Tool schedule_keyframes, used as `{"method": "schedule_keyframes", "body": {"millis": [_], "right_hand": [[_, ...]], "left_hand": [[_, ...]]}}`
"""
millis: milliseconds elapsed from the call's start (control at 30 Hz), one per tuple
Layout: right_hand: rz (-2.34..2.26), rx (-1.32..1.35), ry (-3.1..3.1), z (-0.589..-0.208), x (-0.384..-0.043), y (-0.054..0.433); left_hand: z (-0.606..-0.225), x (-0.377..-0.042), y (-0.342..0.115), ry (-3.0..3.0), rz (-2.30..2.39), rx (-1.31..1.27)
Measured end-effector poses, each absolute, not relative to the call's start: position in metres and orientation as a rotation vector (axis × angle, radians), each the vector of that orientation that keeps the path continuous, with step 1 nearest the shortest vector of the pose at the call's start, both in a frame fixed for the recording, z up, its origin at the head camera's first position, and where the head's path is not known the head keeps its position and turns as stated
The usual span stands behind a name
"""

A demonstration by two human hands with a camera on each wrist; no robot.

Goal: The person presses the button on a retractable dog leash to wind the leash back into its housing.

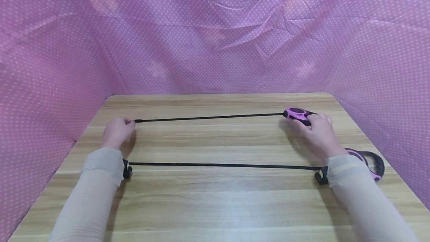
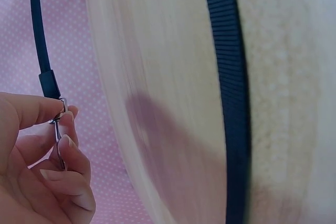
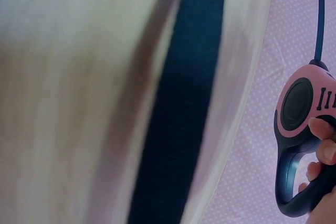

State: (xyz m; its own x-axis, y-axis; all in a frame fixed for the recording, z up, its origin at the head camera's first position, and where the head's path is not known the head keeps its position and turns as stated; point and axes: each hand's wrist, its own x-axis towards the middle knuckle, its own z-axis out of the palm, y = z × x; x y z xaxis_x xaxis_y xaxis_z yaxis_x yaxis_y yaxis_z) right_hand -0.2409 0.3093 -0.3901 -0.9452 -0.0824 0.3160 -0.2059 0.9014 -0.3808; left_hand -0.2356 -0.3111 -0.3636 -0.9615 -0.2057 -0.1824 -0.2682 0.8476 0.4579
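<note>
So my right hand (image 1: 320,132) has its fingers curled round the black handle of a pink leash reel (image 1: 296,113), with the reel's body poking out ahead of my knuckles. From there a black strap (image 1: 208,117) runs pretty much straight over to my left hand (image 1: 117,132), where I'm pinching the metal clip (image 2: 58,129) at its end. Closer to me than both grips, a second strap (image 1: 218,165) stretches from wrist to wrist across the wooden table (image 1: 215,204), and its second reel (image 1: 356,154) sits just right of my right wrist, partly hidden behind my sleeve (image 1: 349,171).
</note>
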Motion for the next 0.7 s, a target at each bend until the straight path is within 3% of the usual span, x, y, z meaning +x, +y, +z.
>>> {"method": "schedule_keyframes", "body": {"millis": [700], "right_hand": [[0.613,0.227,-2.754,-0.3944,-0.2386,0.3027]], "left_hand": [[-0.3613,-0.2318,-0.3062,2.904,0.774,-0.343]]}}
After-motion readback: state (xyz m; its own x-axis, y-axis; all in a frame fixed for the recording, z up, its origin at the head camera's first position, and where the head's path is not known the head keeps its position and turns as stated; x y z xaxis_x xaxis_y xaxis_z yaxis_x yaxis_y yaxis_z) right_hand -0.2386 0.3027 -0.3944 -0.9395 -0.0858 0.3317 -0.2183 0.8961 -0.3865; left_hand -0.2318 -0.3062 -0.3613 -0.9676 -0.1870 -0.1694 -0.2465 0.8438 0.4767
